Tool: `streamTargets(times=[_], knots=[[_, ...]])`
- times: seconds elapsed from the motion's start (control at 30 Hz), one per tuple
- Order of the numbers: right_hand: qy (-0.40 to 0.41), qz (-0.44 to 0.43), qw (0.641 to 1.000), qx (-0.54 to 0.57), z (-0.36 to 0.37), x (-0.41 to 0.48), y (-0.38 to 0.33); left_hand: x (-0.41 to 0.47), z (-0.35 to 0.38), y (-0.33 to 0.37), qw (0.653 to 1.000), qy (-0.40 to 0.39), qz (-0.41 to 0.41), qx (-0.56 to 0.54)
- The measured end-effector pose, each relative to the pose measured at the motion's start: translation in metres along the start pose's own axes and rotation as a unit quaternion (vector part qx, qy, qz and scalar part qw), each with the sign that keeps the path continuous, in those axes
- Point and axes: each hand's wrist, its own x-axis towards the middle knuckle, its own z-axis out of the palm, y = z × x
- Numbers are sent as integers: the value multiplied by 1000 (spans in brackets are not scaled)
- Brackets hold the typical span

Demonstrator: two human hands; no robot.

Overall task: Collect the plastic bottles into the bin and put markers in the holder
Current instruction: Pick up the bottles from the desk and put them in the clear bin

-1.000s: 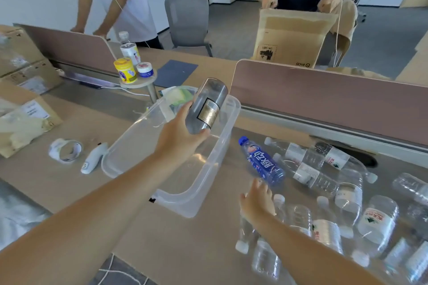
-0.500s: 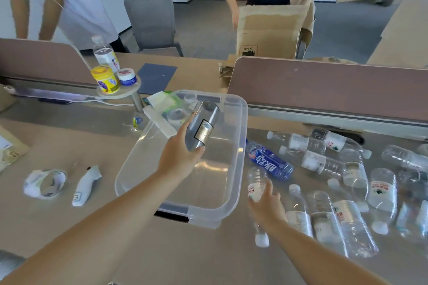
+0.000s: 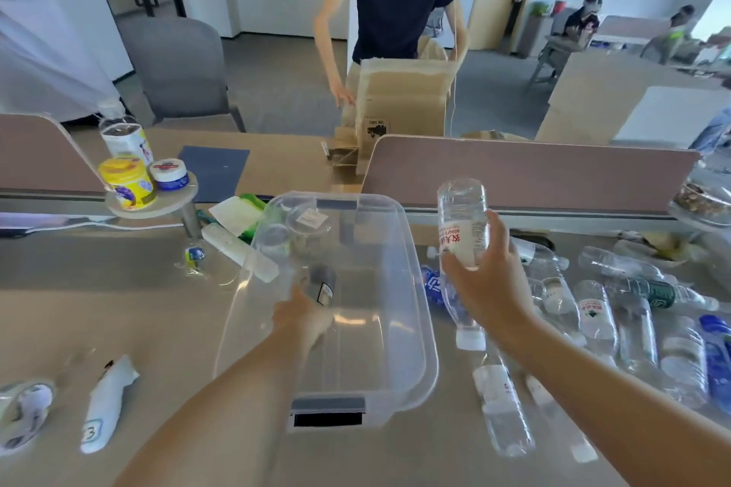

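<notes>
Desk (image 3: 138,312) with clear bin (image 3: 429,364) at centre. Loose bottles (image 3: 593,320) lie scattered from 3 to 5 o'clock of the bin, well outside it. Left hand (image 3: 302,322) is down inside the bin, fingers wrapped round a dark bottle (image 3: 322,284) near the floor. Right hand (image 3: 488,281), at 2 o'clock of the bin, is closed round a clear bottle (image 3: 463,225) held bottom-up, cap hanging below. No markers or holder visible. Advice: let the dark bottle go low so it doesn't bounce, then bring the clear one over the rim and lay it flat, saving room for the rest.
</notes>
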Motion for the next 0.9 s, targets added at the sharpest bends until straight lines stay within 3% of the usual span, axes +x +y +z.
streamTargets(times=[0.17, 0.3, 0.4, 0.5, 0.7, 0.83, 0.9], knots=[[-2, -26, 1000, 7, 18, 14, -31, 21, 23, -17, 987, -55, -18, 151], [-39, -26, 999, 18, 45, 17, -43, 17, 16, -13, 973, -138, 9, 185], [-87, -6, 996, 9, 72, 18, -43, 13, -1, 5, 981, -146, 31, 127], [-149, 54, 987, -41, 112, 28, -36, 15, -32, 18, 994, -90, 59, 23], [-313, 234, 918, -63, 197, 31, 3, 2, -111, 26, 989, 8, 115, -95], [-352, 185, 904, -157, 224, 17, 18, -20, -128, 26, 985, 11, 136, -105], [-341, 177, 913, -140, 219, 19, 11, -26, -128, 28, 986, 3, 135, -102]])
